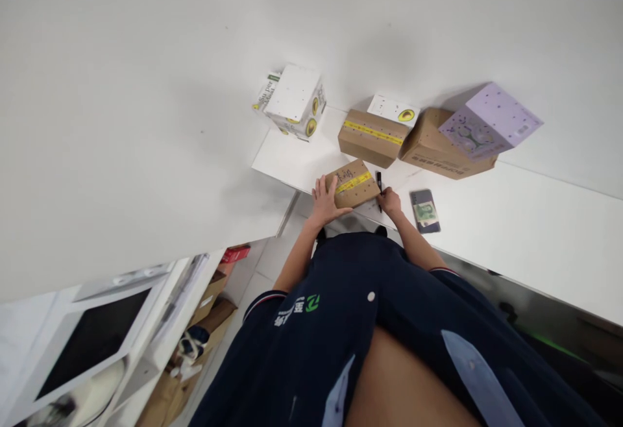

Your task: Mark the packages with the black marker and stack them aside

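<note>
A small brown cardboard box (pixel 346 195) with yellow tape and dark handwriting on top lies near the front edge of the white table. My left hand (pixel 327 201) grips its left end, the thumb stretched along the front side and the fingers over the top. Beside the box's right end, my right hand (pixel 389 202) pinches a black marker pen (pixel 379 179), which stands out above and below the fingers. A dark phone (pixel 417 198) with a green banknote (pixel 426 211) on it lies to the right of this hand.
Along the wall stand white avocado-print boxes (pixel 295 93), a taped brown carton (pixel 372 138), a white box (pixel 394 108), and a larger carton (pixel 438 148) bearing a purple box (pixel 491 119). Lower left are a white shelf unit (pixel 141 375) and brown cartons (pixel 207 297).
</note>
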A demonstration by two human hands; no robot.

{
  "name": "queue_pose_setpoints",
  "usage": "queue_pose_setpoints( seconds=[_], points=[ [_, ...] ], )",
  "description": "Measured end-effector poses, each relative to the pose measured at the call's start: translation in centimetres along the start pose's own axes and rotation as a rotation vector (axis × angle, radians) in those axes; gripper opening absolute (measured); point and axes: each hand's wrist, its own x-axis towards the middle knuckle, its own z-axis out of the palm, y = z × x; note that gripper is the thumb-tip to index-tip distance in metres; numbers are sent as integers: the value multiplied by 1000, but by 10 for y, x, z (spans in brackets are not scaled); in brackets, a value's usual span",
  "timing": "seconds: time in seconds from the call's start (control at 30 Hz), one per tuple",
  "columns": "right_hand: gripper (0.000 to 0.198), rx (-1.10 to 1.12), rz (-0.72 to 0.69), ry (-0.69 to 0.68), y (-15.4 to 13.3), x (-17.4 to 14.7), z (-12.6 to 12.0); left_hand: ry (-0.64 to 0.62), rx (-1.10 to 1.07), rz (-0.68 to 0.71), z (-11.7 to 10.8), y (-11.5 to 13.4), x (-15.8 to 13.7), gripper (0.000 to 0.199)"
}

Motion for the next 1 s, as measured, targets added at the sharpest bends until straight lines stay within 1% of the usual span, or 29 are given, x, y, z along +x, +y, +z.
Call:
queue_pose_setpoints(
  seconds=[0.07, 0.13, 0.17, 0.23, 0.27, 0.3, 0.37, 0.4, 0.47, 0.53, 0.67, 0.73, 0.83, 0.93, 1.0],
  points=[
    [35, 30, -3, 6, 2, -1, 0, 126, -131, -90, 8, -7, -8, 120],
    [34, 75, 5, 43, 2, -3, -1, 219, -310, -235, 14, -14, -14, 112],
    [33, 107, 6, 75, 1, -4, -2, 237, -408, -325, 16, -17, -16, 106],
    [34, 186, -16, 155, -3, -8, -7, 231, -579, -488, 20, -21, -17, 92],
    [36, 231, -39, 196, -6, -11, -10, 219, -642, -538, 21, -21, -17, 85],
    [41, 276, -71, 234, -11, -14, -13, 206, -689, -558, 22, -20, -15, 78],
    [51, 358, -158, 285, -21, -19, -20, 180, -754, -529, 24, -17, -10, 68],
    [56, 386, -210, 289, -27, -21, -23, 167, -782, -502, 25, -14, -7, 66],
    [59, 401, -303, 250, -37, -24, -27, 155, -831, -476, 27, -10, -2, 69],
    [58, 371, -340, 187, -44, -24, -28, 151, -862, -502, 26, -7, 3, 77],
    [57, 314, -306, 102, -47, -18, -27, 84, -881, -582, 19, -6, 8, 83],
    [56, 323, -300, 70, -46, -15, -28, 82, -848, -594, 17, -5, 10, 82],
    [54, 367, -292, 25, -47, -12, -31, 132, -799, -572, 19, -3, 12, 80],
    [50, 436, -272, 11, -48, -15, -33, 127, -807, -536, 20, -3, 10, 78],
    [48, 517, -254, 6, -49, -20, -31, 147, -773, -461, 17, -4, 7, 74]
  ],
)
